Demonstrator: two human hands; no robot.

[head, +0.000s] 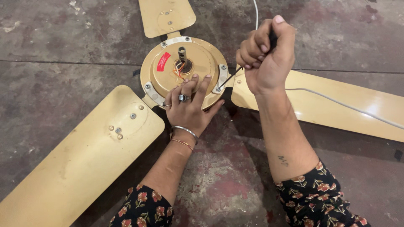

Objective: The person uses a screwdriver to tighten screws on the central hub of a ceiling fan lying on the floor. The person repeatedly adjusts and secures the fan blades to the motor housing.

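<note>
A stained, worn concrete floor [63, 46] — grey with reddish patches — carries a beige ceiling fan [184, 69] lying flat, its three blades [80, 164] spread out. A white cord [336, 103] trails across one blade.

A beige ceiling fan motor housing [184, 69] lies on a stained concrete floor [63, 38], with three blades spreading far, near-left and right. The left hand [189, 105] rests flat on the housing's near edge, fingers spread, while the right hand [263, 56] grips a screwdriver [230, 77] whose tip meets a screw on the right-side blade bracket [221, 77]. A white cord [336, 103] runs across the right blade [328, 105].
</note>
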